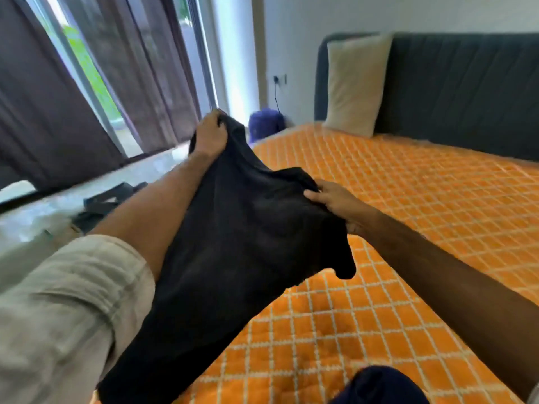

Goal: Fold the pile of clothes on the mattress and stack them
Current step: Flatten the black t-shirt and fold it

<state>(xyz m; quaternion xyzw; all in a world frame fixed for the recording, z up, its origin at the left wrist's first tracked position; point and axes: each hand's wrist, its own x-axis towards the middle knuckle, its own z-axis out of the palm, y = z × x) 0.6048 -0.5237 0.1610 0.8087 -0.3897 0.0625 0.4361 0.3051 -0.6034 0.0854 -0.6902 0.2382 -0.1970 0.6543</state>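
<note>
Here, dark charcoal cotton garment (233, 243) held aloft over orange quilted mattress (393, 199), stretched corner to corner: left hand (211, 132) gripping far end (higher up), right hand (335, 202) pinching nearer edge.

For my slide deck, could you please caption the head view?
Both hands, left and right, hold a dark garment up above the orange quilted mattress.

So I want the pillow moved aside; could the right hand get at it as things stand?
Probably not: the right hand grips the black garment, and the pillow leans on the headboard, far up the bed.
</note>
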